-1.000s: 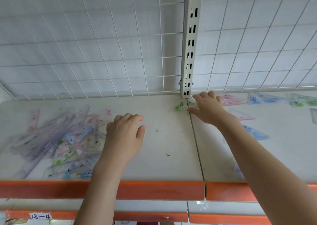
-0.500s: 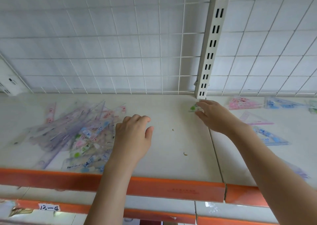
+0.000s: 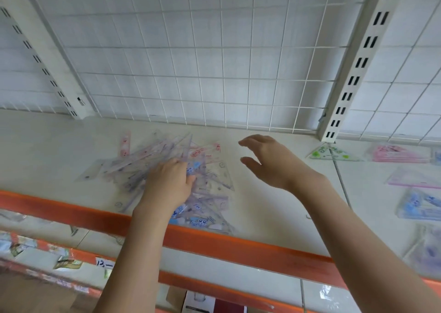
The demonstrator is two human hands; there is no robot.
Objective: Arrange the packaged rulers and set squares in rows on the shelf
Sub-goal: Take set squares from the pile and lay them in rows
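Head view: the shelf [image 3: 274, 207] carries a loose pile of packaged rulers and set squares [image 3: 167, 169] at left, long axes crossing in many directions, unsorted. At right, a green set square [image 3: 331, 152] and pink pack [image 3: 401, 154] lie flat in a back row, long edges running left-right; more packs lie nearer. Most sorting remains. The left hand [image 3: 169, 183] rests on the pile; whether it grips a pack cannot be told. The right hand [image 3: 274, 162] hovers spread, empty.

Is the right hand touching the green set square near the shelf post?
Apart. The head view shows bare shelf between the right hand and the green set square.
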